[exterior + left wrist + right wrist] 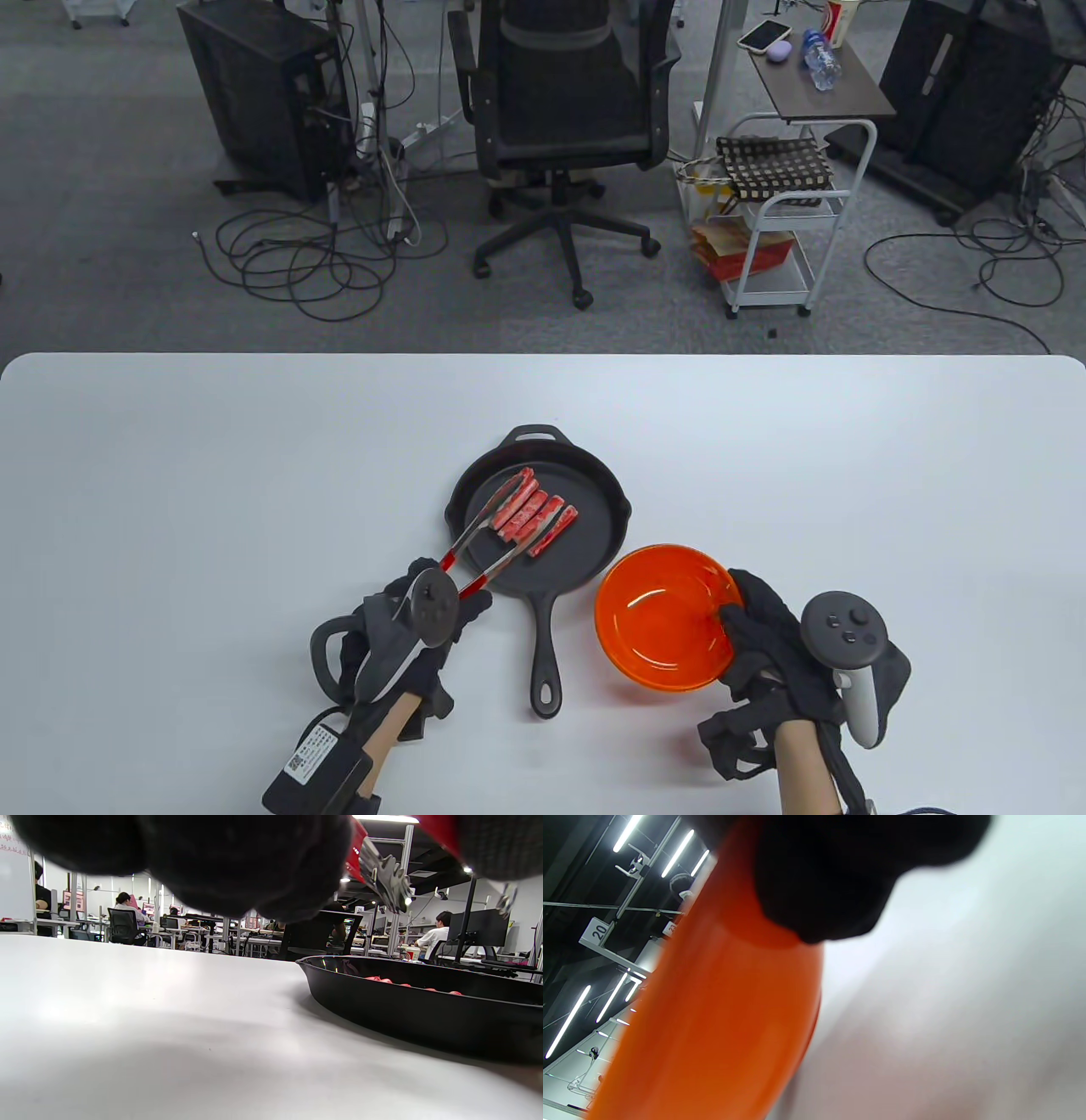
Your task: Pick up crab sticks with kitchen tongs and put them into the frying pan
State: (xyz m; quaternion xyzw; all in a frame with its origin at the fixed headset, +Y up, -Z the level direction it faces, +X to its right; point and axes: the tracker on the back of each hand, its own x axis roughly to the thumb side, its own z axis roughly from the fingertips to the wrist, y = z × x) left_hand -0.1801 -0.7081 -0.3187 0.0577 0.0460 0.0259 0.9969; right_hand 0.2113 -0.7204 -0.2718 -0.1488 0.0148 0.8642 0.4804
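Where the table view looks down on the white bench [254,475], the left hand [416,620] sits low at the near side, fingers curled round the red grips of the kitchen tongs [484,543]. The tongs angle up and to the right, their two metal arms spread, tips reaching over the rim of the frying pan [594,560] and lying at the crab sticks [534,514]. Five crab sticks lie side by side on the pan floor, left of centre. The pan handle points toward the person. The right hand [764,637] grips the right rim of an orange bowl [662,628], which stands tilted just right of the pan handle, thumb over its edge. Beyond the bench: grey carpet, an office chair [564,110], loose cables, a white trolley [780,229].

From the left wrist view, the gloved fingers [212,857] fill the top edge, the tongs' red grip and metal hinge beside them. The pan wall stands at right, red tops of the sticks just showing above it. Desks, monitors and seated people occupy the room behind.

From the right wrist view, a gloved fingertip [840,878] presses the bowl's orange outer wall; pale bench to the right, ceiling strip lights to the left.
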